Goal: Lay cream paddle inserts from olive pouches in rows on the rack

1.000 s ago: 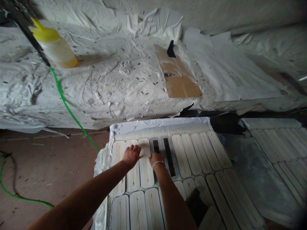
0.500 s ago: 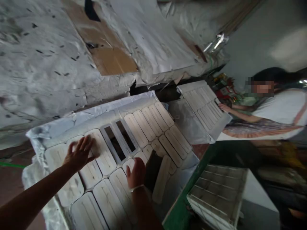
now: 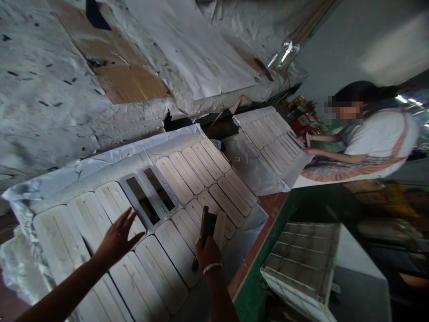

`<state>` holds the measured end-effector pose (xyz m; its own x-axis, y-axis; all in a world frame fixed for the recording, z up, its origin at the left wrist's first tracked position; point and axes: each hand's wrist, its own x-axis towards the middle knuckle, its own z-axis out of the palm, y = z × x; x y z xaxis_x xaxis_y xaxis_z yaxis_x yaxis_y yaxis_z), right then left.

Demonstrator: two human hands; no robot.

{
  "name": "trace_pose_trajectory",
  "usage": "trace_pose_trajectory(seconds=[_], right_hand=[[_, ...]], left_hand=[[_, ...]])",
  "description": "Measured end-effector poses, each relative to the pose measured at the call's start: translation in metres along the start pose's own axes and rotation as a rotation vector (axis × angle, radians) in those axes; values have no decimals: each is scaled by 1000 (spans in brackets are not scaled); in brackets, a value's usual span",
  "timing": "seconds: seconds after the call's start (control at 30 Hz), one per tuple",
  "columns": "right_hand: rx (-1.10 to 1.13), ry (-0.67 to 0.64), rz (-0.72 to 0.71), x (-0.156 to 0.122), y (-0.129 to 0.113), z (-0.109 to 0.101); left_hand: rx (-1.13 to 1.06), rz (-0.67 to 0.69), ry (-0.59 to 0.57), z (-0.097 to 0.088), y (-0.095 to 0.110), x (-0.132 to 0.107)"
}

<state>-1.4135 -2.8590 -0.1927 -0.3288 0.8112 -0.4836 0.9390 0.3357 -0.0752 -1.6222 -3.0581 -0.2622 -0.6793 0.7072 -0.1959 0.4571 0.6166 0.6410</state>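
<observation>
A sheet covered with rows of long white moulded pieces (image 3: 181,172) lies in front of me, two of them showing dark open slots (image 3: 150,199). My left hand (image 3: 117,237) hovers just above the white pieces at the lower left, fingers spread and holding nothing. My right hand (image 3: 208,252) is closed around a dark flat piece (image 3: 205,228), held upright above the sheet's near right edge.
A crumpled white-covered bench (image 3: 60,112) with a cardboard piece (image 3: 124,80) runs behind. A second sheet of white pieces (image 3: 271,138) lies to the right, where another person (image 3: 368,138) works. A white crate (image 3: 304,264) stands beside a green edge (image 3: 264,259).
The view swung right and tilted. My right hand left the slotted pieces and took up the dark flat piece. My left hand lifted off the white pieces and spread.
</observation>
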Motion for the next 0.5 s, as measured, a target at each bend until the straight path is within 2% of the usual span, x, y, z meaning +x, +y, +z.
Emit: trace_pose_trajectory(seconds=[0.07,0.13,0.2,0.23,0.3,0.37,0.43,0.47,0.5], right_hand=[[118,31,-84,-22,10,-22],[210,13,-263,-48,12,-33],[218,27,-485,-68,8,-30],[217,93,-545,-72,4,-27],[272,138,-670,-69,-2,-18],[337,227,-753,-51,-6,-14],[354,409,-725,-26,-8,-12],[363,472,-666,-15,-8,-11],[397,453,-588,-5,-8,-9]], left_hand=[[-420,-178,-200,19,49,-23],[-974,-296,-436,31,100,-44],[-1364,-364,-448,34,139,-55],[-1452,-373,-435,33,152,-56],[-1537,-489,-333,24,162,-49],[-1593,-555,-228,8,155,-39],[-1655,-547,-193,-10,142,-31],[-1683,-530,-215,-18,135,-29],[-1715,-503,-251,-25,128,-28]])
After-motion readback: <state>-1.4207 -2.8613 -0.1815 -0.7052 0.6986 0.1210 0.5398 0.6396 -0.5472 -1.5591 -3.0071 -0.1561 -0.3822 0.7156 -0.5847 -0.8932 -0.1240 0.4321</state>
